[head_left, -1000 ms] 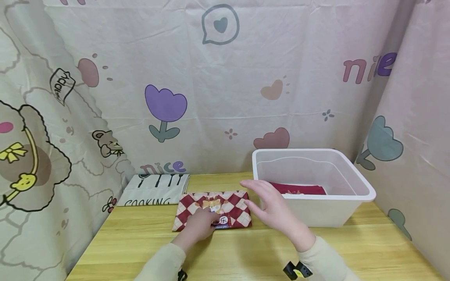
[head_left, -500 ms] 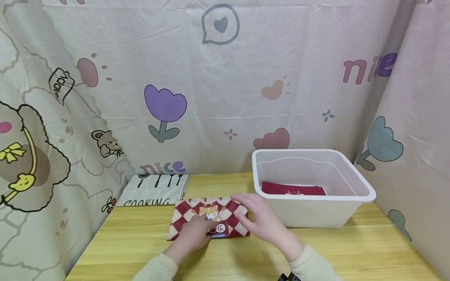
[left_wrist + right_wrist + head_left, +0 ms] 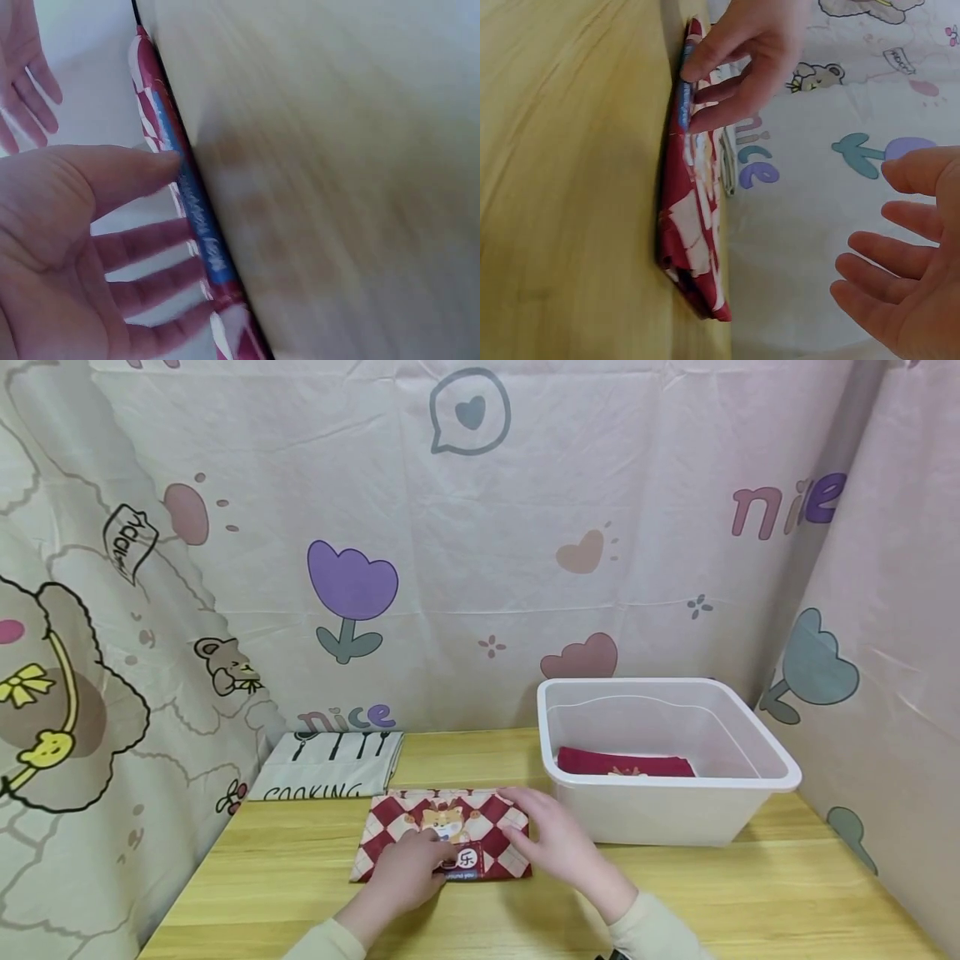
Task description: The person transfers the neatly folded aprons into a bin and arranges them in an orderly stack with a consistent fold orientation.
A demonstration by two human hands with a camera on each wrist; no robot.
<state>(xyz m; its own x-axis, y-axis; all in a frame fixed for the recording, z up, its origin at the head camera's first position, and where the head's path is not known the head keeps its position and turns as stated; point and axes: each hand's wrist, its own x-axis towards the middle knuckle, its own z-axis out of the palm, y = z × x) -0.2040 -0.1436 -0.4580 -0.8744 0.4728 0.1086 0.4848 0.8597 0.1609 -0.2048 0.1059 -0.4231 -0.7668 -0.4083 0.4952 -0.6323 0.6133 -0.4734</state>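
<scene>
A folded red-and-white checked cloth with a cartoon patch lies flat on the yellow wooden table. My left hand pinches its near edge, thumb on the blue hem and fingers on the cloth's face. The right wrist view shows the same pinch of the left hand on the cloth. My right hand is at the cloth's right end, fingers spread and relaxed. In its own wrist view the right hand hovers apart from the cloth, holding nothing.
A white plastic bin stands at the right of the table with a folded dark red cloth inside. A folded cream cloth printed "COOKING" lies at the back left. Patterned curtains close in the back and both sides.
The checked cloth has slid toward me under my left hand. My right hand has dropped from near the bin's corner to the cloth's right end.
</scene>
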